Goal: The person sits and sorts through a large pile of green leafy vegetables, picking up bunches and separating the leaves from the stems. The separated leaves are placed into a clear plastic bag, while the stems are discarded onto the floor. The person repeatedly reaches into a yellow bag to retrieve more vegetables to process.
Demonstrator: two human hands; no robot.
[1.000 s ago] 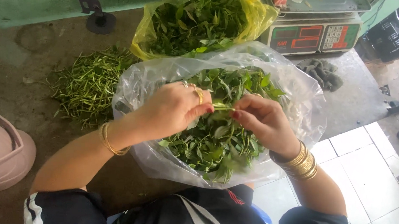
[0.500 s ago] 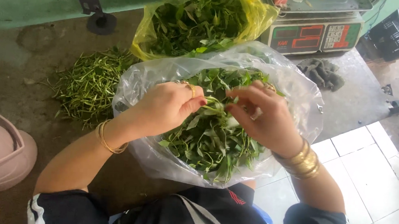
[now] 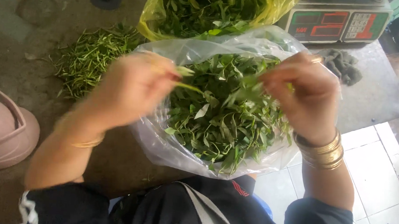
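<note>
My left hand is blurred and pinches a thin green stem over a clear plastic bag full of green leaves. My right hand hovers over the bag's right side with fingers closed on a clump of leaves. Both wrists wear gold bangles. The bag lies on a grey table right in front of me.
A pile of bare green stems lies on the table at the left. A yellow bag of leafy sprigs stands behind the clear bag. A digital scale and a dark rag are at the back right. A pink container sits at the left edge.
My hands were close together over the bag; now they have pulled apart, the left going left with the stem and the right going right with leaves.
</note>
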